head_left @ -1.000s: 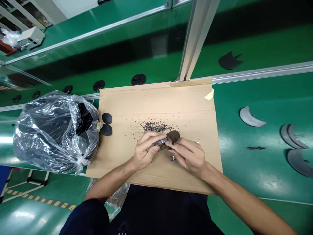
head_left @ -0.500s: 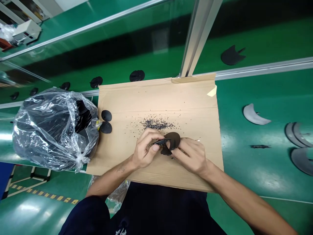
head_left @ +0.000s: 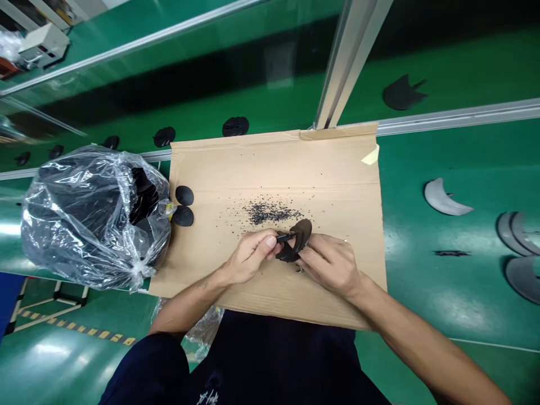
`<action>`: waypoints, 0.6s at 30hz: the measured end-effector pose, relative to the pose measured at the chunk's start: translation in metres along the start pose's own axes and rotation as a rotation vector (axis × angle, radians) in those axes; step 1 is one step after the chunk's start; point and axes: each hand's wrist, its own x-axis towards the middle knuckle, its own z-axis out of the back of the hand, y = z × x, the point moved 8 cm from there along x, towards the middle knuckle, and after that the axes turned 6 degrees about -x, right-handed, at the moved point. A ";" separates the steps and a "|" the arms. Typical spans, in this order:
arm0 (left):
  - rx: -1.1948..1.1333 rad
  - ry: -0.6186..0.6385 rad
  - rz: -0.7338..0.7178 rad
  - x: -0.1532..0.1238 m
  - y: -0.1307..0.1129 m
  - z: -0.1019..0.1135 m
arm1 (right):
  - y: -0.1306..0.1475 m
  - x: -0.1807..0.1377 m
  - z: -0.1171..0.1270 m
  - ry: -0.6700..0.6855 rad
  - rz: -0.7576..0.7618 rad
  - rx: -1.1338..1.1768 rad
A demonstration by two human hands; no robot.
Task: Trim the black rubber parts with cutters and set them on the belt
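Both my hands meet over the middle of a brown cardboard sheet (head_left: 329, 169). My right hand (head_left: 333, 264) is closed on a black rounded plastic piece (head_left: 300, 241), holding it on edge. My left hand (head_left: 251, 256) is closed in a pinch on a small dark tool (head_left: 286, 238) whose tip touches the piece's edge. A small heap of black shavings (head_left: 270, 214) lies on the cardboard just beyond my hands. A small metal object shows below my right fingers; I cannot make it out.
A clear plastic bag of black parts (head_left: 93, 216) sits at the left, two black oval pieces (head_left: 184, 205) beside it. More black pieces ride the green conveyor belt (head_left: 236, 126) behind. Grey curved parts (head_left: 445, 199) lie at the right. A metal post (head_left: 350, 56) rises behind the cardboard.
The black piece has been turned from lying flatter to standing more on edge. My left hand with the tool has shifted slightly along its rim. The view has drifted a little.
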 end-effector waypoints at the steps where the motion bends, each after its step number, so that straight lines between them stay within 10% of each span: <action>1: -0.036 0.022 0.027 0.000 0.001 0.000 | 0.000 0.000 0.000 -0.004 0.004 0.018; 9: -0.083 0.427 0.078 0.004 -0.010 -0.005 | 0.003 0.003 0.002 0.013 0.073 0.017; 18: 0.006 0.545 0.136 -0.001 -0.005 -0.001 | 0.014 0.001 -0.004 0.076 0.213 -0.013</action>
